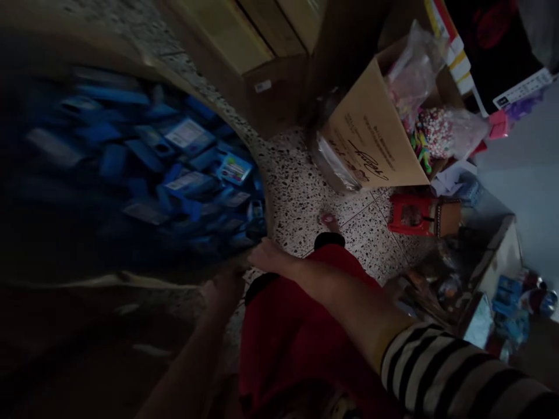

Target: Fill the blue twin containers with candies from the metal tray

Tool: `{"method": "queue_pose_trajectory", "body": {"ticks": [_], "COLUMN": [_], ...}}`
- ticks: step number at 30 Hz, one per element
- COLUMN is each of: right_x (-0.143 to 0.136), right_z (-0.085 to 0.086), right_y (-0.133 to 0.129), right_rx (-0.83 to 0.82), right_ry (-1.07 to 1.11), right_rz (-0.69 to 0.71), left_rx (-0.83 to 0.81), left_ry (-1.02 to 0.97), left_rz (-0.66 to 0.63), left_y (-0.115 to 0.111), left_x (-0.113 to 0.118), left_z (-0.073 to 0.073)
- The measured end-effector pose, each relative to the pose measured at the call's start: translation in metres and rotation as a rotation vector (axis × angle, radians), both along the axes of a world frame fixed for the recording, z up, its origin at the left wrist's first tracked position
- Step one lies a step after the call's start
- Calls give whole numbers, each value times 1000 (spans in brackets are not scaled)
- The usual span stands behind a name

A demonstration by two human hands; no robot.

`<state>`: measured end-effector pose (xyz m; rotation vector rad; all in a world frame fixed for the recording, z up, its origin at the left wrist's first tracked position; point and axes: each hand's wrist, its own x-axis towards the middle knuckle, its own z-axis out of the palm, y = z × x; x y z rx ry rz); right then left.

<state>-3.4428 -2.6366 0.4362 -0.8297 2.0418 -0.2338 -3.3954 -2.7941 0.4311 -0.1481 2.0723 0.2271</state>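
A large cardboard box (261, 157) with its top open stands on the left. Several small blue packets (190, 137) lie heaped inside it, one with a colourful label (236, 169). My right hand (268, 256) closes around the box's near rim. Close beside it, my left hand (222, 288) also grips that rim, its fingers dark and partly hidden. A striped sleeve covers my right arm. Deep shadow hides the far left of the box's contents.
An open carton (362, 134) with bagged beads (437, 131) stands ahead on the right. More cardboard boxes (275, 87) are stacked at the top. A red stool (408, 215) stands on the speckled floor (292, 174). Blue-wrapped goods (509, 297) lie at the far right.
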Motion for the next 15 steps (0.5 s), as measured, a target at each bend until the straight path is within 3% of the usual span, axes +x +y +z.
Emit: {"method": "queue_pose_trajectory", "body": {"ticks": [5,11,15], "right_x": [-8,-34,-42], "right_z": [-4,-33,-32], "right_y": [31,64,81], "right_rx": [-19,29,79], "right_ry": [-17,61,171], "right_rz": [121,314,384], "left_rx": [-31,-99,-98], "left_ry": [62,215,307], "left_rz": [58,254,371], "left_y": [36,81,106], "left_x": [11,11,21], "left_z": [-1,-29,-47]}}
